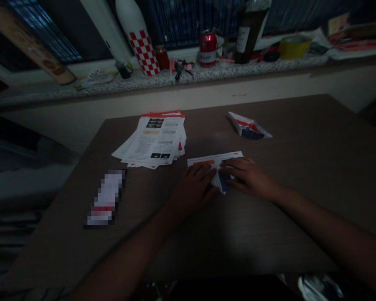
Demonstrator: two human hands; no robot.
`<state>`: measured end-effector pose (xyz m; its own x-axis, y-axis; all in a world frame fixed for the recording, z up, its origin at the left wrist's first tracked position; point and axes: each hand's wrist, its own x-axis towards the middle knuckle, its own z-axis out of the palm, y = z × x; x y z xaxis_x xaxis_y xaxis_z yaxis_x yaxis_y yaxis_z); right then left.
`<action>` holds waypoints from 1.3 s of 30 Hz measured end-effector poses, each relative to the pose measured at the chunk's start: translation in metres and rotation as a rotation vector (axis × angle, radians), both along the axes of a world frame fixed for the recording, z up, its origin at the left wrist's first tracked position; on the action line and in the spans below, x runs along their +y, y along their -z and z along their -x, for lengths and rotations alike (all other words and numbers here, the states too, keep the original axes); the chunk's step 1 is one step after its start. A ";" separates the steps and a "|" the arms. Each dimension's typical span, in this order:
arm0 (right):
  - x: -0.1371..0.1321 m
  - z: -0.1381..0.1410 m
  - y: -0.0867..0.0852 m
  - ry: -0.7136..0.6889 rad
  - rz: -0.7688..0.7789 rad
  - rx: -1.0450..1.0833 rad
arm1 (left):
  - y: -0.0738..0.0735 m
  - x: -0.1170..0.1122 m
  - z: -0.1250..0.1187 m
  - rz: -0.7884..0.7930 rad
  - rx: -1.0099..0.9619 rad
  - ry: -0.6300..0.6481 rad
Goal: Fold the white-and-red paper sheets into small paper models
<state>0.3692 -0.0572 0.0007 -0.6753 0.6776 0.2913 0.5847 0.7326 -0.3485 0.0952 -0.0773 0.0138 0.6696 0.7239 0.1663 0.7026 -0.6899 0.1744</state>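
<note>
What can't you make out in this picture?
Head view:
- Folded paper: partly covered by the left hand and right hand.
- Pixelated item: blurred, so its kind is unclear.
- Bottle: top cut off by the upper edge.
- Stacked papers: print too small to read.

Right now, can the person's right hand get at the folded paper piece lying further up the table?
Probably yes. The right hand lies flat on a folded sheet, and the folded paper piece sits ahead of it on the tabletop. No object shows between them, so a forward reach looks free.
</note>
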 end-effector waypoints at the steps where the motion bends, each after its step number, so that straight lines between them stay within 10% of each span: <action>1: 0.000 0.000 0.000 0.000 -0.006 -0.009 | 0.000 0.000 0.000 -0.004 0.000 0.006; 39: 0.000 -0.002 0.000 0.026 -0.072 -0.096 | 0.003 -0.001 0.003 0.068 0.062 0.048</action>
<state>0.3712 -0.0568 0.0006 -0.6847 0.6751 0.2747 0.6321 0.7376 -0.2375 0.0925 -0.0778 0.0105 0.7112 0.6990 0.0750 0.6800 -0.7110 0.1791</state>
